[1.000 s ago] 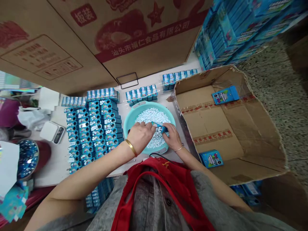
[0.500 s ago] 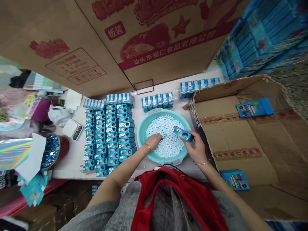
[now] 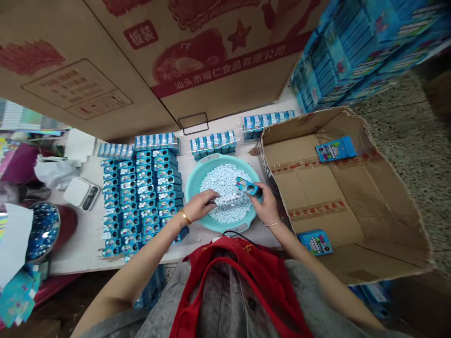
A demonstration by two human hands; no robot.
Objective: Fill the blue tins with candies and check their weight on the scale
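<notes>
A turquoise basin (image 3: 193, 185) holds a heap of small pale-blue candies (image 3: 225, 180). My left hand (image 3: 201, 205) is closed around the dark handle of a scoop (image 3: 225, 201), which lies over the heap loaded with candies. In my right hand (image 3: 266, 205), a small blue candy box (image 3: 247, 186) with a dark round opening is held tilted over the right side of the basin, close to the scoop. Left of the basin stand rows of blue candy boxes (image 3: 143, 197) with round openings, some with candies showing at the top.
An open cardboard carton (image 3: 317, 192) on the right holds two blue packs. Wrapped box bundles (image 3: 213, 143) line the back, before large cartons (image 3: 211, 89). On the left are a white scale (image 3: 81, 192) and a red bucket (image 3: 65, 225). Stacked blue packs (image 3: 338, 61) rise at back right.
My left hand has risen out of the candies, and the loaded scoop now shows. My right hand still holds the box over the basin. The whole view has shifted.
</notes>
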